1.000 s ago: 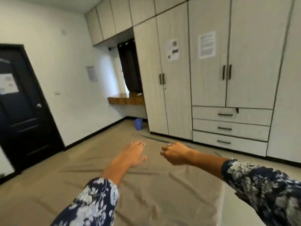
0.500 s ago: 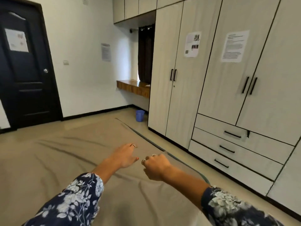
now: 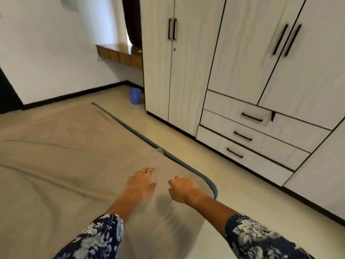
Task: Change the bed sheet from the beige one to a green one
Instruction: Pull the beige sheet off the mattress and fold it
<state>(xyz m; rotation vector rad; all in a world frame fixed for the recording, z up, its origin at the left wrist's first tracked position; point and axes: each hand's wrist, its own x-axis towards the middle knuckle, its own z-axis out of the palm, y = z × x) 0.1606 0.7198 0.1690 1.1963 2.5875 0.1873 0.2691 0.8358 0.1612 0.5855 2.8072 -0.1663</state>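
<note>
The beige sheet lies spread over the bed and fills the lower left of the view. A blue-green mattress edge shows along its right side and curves round the near corner. My left hand reaches over the sheet near that corner with relaxed fingers. My right hand hovers beside it, fingers curled in a loose fist with nothing visibly in them. Both hands are above the corner; I cannot tell whether they touch the sheet. No green sheet is in view.
A white wardrobe with drawers stands close along the bed's right side, leaving a narrow strip of floor. A blue bin sits by the wardrobe's far end under a wooden shelf.
The view has swung down and right toward the bed's near right corner. Both hands have dropped closer to the sheet at that corner, keeping the same shapes.
</note>
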